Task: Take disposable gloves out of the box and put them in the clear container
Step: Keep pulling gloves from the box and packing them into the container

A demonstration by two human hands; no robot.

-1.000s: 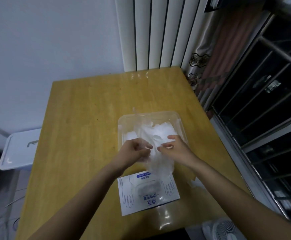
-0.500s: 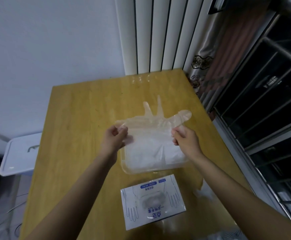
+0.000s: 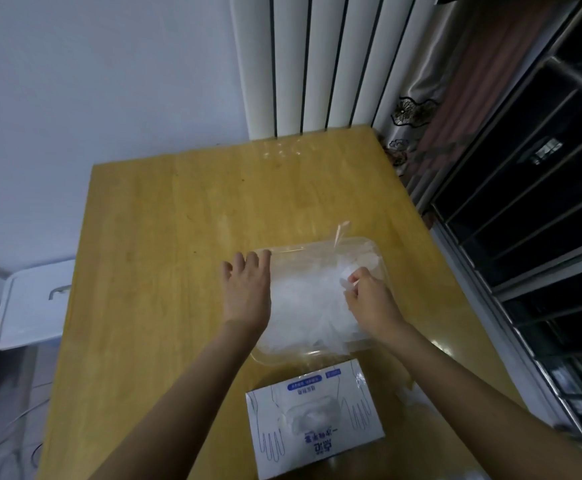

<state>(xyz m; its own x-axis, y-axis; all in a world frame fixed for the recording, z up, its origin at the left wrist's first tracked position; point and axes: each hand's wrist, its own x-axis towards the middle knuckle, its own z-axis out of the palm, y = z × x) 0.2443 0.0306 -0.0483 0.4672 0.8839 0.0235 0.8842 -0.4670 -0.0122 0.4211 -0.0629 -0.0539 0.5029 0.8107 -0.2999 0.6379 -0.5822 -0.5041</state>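
Note:
A clear plastic container sits on the wooden table with a heap of thin translucent gloves inside. One glove finger sticks up over the far rim. My left hand lies flat, fingers straight, on the container's left side and the gloves. My right hand pinches a bit of glove film inside the container at its right. The white glove box, printed with blue hand outlines, lies just in front of the container, and crumpled gloves show through its top opening.
A white lidded bin stands on the floor left of the table. A white radiator and a curtain stand behind the far edge. Dark window bars run along the right. Some loose clear film lies right of the box.
Half a second ago both hands held one glove spread out above the container. Now that glove lies down in it, the left hand has flattened on the pile, and the right hand still pinches film.

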